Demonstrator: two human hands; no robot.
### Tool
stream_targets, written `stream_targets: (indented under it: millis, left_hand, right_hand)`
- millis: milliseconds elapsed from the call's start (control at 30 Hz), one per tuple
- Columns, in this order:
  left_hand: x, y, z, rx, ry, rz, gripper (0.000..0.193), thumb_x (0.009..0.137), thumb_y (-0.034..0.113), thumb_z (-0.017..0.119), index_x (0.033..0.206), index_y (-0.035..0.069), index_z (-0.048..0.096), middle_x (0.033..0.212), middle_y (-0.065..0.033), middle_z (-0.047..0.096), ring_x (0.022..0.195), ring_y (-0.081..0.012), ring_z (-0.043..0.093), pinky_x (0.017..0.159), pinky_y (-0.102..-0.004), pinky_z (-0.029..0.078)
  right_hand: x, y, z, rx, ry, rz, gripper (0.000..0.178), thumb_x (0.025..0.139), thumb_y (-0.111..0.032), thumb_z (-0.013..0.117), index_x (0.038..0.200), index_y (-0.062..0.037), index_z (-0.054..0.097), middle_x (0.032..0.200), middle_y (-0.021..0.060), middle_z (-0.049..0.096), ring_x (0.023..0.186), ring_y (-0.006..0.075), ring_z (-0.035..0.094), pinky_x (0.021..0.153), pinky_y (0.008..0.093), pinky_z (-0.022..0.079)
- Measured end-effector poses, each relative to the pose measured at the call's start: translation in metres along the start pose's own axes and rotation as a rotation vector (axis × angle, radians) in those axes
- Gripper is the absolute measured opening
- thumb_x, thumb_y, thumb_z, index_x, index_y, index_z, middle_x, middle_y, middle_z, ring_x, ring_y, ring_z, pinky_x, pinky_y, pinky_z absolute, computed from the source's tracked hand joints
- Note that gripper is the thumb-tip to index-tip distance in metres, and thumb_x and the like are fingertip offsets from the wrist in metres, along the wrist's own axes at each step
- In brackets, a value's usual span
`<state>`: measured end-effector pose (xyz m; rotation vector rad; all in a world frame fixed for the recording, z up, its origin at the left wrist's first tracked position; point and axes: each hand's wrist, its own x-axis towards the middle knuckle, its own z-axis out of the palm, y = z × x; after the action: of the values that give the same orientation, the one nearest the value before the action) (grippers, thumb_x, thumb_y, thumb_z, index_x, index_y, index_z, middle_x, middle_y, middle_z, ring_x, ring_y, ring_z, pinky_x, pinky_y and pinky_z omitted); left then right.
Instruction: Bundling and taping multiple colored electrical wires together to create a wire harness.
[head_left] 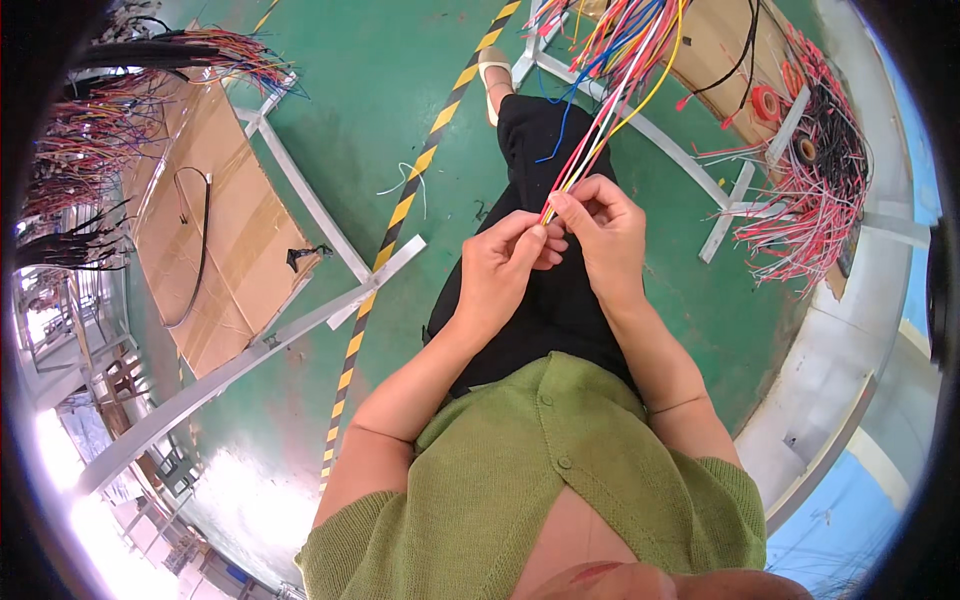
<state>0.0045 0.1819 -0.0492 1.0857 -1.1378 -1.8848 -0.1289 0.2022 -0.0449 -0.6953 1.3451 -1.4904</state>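
Several thin wires (pixel 602 128), red, white and yellow, run from the bundle at the top down into my fingers above my lap. My left hand (pixel 503 262) pinches their lower ends between thumb and fingertips. Close beside it, my right hand (pixel 604 232) has its thumb and curled fingers closed on the same wires a little higher up. The very tips of the wires are hidden between my fingers. A blue wire (pixel 562 128) hangs loose to the left of the held ones.
A cardboard-topped stand (pixel 225 240) with a black cable (pixel 204 245) is at left, near hanging wire bundles (pixel 95 165). At right, red, white and black wires (pixel 800 215) lie with tape rolls (pixel 766 104). A metal frame leg (pixel 670 150) and striped floor tape (pixel 405 200) show.
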Motion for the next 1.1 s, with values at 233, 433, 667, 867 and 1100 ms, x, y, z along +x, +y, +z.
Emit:
stream_targets:
  millis: [233, 433, 667, 867, 1100]
  left_hand:
    - [0.002, -0.002, 0.001, 0.406, 0.140, 0.331, 0.012, 0.090, 0.002, 0.056, 0.093, -0.005, 0.065, 0.081, -0.0091, 0.067, 0.068, -0.0123, 0.064, 0.064, -0.0237, 0.052]
    - [0.004, -0.007, -0.004, 0.610, 0.168, 0.476, 0.012, 0.089, 0.002, 0.056, 0.092, -0.005, 0.065, 0.082, -0.0089, 0.068, 0.070, -0.0128, 0.066, 0.064, -0.0239, 0.052]
    - [0.002, -0.002, -0.005, -0.030, 0.044, 0.020, 0.019, 0.095, 0.009, 0.051, 0.098, -0.003, 0.065, 0.088, -0.0079, 0.068, 0.075, -0.0126, 0.066, 0.067, -0.0243, 0.054]
    - [0.002, -0.004, -0.008, -0.086, 0.022, -0.023, 0.020, 0.096, 0.011, 0.049, 0.096, -0.004, 0.063, 0.085, -0.0064, 0.065, 0.072, -0.0112, 0.064, 0.068, -0.0242, 0.054]
    - [0.002, -0.004, -0.006, -0.024, 0.018, 0.015, 0.019, 0.096, 0.009, 0.048, 0.090, -0.003, 0.060, 0.081, -0.0046, 0.062, 0.070, -0.0091, 0.061, 0.066, -0.0240, 0.053]
  right_hand:
    - [0.004, 0.006, 0.001, 0.004, -0.031, -0.042, 0.017, 0.088, -0.005, 0.065, 0.076, -0.0015, 0.055, 0.076, 0.0042, 0.060, 0.065, 0.0080, 0.058, 0.061, 0.0220, 0.047]
    - [0.006, 0.003, 0.002, -0.033, -0.041, -0.055, 0.017, 0.088, -0.006, 0.066, 0.076, -0.0014, 0.055, 0.076, 0.0035, 0.060, 0.064, 0.0079, 0.057, 0.061, 0.0217, 0.047]
    - [0.006, 0.004, 0.003, -0.056, -0.042, -0.039, 0.015, 0.087, -0.005, 0.066, 0.077, -0.0011, 0.056, 0.076, 0.0032, 0.060, 0.066, 0.0067, 0.058, 0.061, 0.0211, 0.047]
    - [0.008, 0.011, -0.002, -0.155, -0.082, -0.091, 0.013, 0.087, -0.004, 0.067, 0.079, -0.0003, 0.057, 0.077, 0.0032, 0.060, 0.067, 0.0067, 0.058, 0.062, 0.0207, 0.047]
    - [0.009, 0.012, 0.001, -0.040, -0.190, 0.006, 0.014, 0.090, -0.010, 0.064, 0.092, 0.0042, 0.064, 0.076, 0.0048, 0.060, 0.068, 0.0062, 0.055, 0.061, 0.0219, 0.047]
